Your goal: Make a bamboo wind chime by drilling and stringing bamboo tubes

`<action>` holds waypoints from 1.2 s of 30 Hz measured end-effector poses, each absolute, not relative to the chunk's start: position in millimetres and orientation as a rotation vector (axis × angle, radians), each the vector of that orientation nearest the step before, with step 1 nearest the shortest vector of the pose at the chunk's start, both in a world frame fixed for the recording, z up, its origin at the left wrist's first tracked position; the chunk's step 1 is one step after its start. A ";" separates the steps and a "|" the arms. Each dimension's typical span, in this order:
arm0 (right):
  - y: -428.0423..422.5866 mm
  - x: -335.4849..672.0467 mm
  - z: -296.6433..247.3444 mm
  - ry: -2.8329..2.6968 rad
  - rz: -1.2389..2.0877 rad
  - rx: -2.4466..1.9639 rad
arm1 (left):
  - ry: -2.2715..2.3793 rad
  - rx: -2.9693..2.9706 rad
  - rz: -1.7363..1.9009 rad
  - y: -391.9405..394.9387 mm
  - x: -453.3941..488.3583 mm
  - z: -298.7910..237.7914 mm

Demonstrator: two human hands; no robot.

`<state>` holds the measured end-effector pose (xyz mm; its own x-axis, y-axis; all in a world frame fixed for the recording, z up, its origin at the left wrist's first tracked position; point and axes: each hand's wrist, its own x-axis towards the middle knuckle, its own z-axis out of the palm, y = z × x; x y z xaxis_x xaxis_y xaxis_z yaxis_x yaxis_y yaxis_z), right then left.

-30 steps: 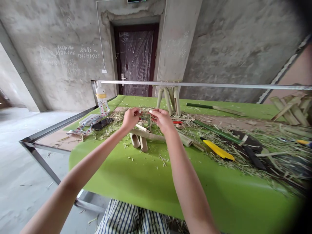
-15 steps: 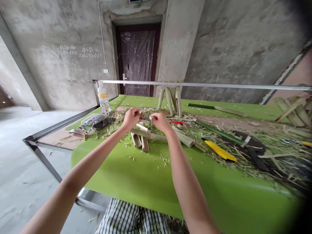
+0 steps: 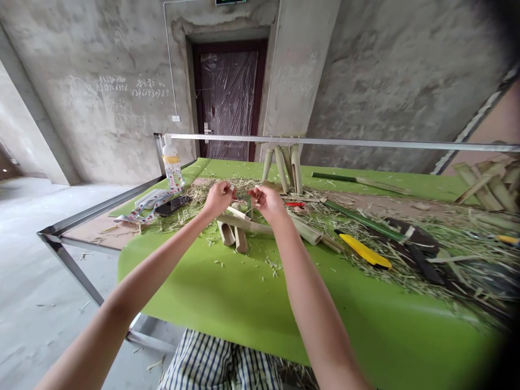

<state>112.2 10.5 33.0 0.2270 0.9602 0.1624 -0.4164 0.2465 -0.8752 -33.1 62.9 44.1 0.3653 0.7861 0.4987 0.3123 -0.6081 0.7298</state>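
Observation:
My left hand (image 3: 219, 198) is closed in a pinch above the shavings. What it pinches is too small to make out. Close by on its right, my right hand (image 3: 267, 202) has loosely curled fingers that stand apart, with nothing clear in them. Below both hands lie short bamboo tubes (image 3: 240, 239) with hollow ends, under a longer split bamboo strip (image 3: 254, 226). A small pale stick (image 3: 238, 213) rests just beneath the hands. Behind my right hand, several bamboo pieces (image 3: 281, 168) stand leaning near the metal rail.
On the green table cover (image 3: 244, 287) are a yellow-handled tool (image 3: 363, 250), a green bamboo stick (image 3: 363, 219) and heaps of shavings (image 3: 463, 260). A bottle (image 3: 173, 168) and a dark phone (image 3: 173, 205) are at left. A metal rail (image 3: 349, 142) crosses the back.
My right hand has turned and its fingers have loosened from a pinch. My left hand stays pinched in nearly the same place.

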 end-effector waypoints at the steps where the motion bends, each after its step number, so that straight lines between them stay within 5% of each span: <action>1: 12.0 113.0 31.9 -0.819 1.080 -0.809 | 0.945 2.071 1.173 62.5 -33.0 44.0; 23: 28.6 115.2 15.3 -0.782 0.464 -1.166 | 1.043 2.068 1.196 55.4 -38.5 19.7; 36: 2.1 123.2 29.7 -1.176 0.878 -1.246 | 1.049 1.730 1.203 74.2 -44.8 33.4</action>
<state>123.2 2.1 29.7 0.2173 0.9602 0.1753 0.1047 0.1556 -0.9823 -44.8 74.2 33.4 0.2160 0.9209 0.3246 0.1963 -0.3666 0.9094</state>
